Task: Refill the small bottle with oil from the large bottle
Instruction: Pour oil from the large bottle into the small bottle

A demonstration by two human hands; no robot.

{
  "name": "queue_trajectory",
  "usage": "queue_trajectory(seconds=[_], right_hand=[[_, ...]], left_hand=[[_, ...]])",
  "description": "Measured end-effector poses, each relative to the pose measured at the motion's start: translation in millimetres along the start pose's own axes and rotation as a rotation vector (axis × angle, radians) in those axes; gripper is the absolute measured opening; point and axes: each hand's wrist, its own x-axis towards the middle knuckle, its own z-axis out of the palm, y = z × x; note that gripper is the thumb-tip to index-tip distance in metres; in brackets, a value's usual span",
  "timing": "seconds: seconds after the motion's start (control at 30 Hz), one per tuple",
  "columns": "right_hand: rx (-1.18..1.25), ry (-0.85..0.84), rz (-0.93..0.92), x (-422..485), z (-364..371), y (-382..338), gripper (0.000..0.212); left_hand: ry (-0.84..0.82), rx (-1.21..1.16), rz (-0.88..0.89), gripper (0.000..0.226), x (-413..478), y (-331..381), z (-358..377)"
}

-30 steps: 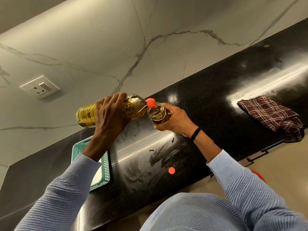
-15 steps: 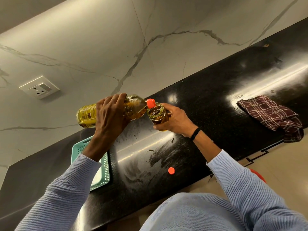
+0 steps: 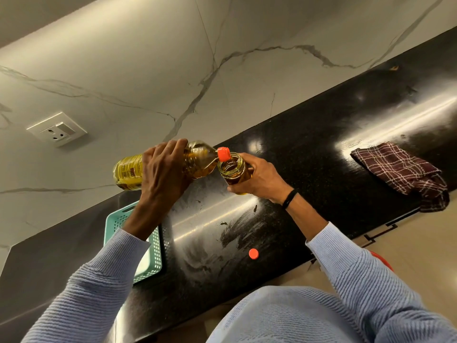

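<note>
above the table (image 3: 321,149), the left hand (image 3: 163,167) gripped the large bottle (image 3: 200,159) round its middle, fingers wrapped over the top, and held it tipped almost onto its side. its orange spout (image 3: 223,154) sat right at the mouth of the small bottle (image 3: 233,169). the right hand (image 3: 259,179) was curled round the small bottle's body and held it clear of the table, leaned a little toward the spout.

checked against the views from half a second and a full second before, almost nothing had shifted. both hands kept their grips and their places, the large bottle stayed at the same tilt, and the spout stayed at the same rim. amber oil showed inside the small bottle, but i could not tell whether its level had risen, and i could not make out the stream itself. i took that stillness for a steady pour in mid-course, with the refill under way and not yet done. to my mind the risk was overfilling, or oil running down the outside where spout and rim met.

further out, a loose orange cap (image 3: 253,253) lay on the table near its front edge, well apart from both bottles. a teal basket (image 3: 157,246) sat under the left forearm, and a checked cloth (image 3: 400,169) lay far off to the right.
</note>
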Motion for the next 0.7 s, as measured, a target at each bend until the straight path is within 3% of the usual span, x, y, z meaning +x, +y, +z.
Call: queue_trajectory(seconds=[0.7], right_hand=[[0.007,-0.005,0.006,2.4,0.4,0.6,0.075]], left_hand=[[0.005,-0.004,0.001,0.079,0.4,-1.1,0.1]])
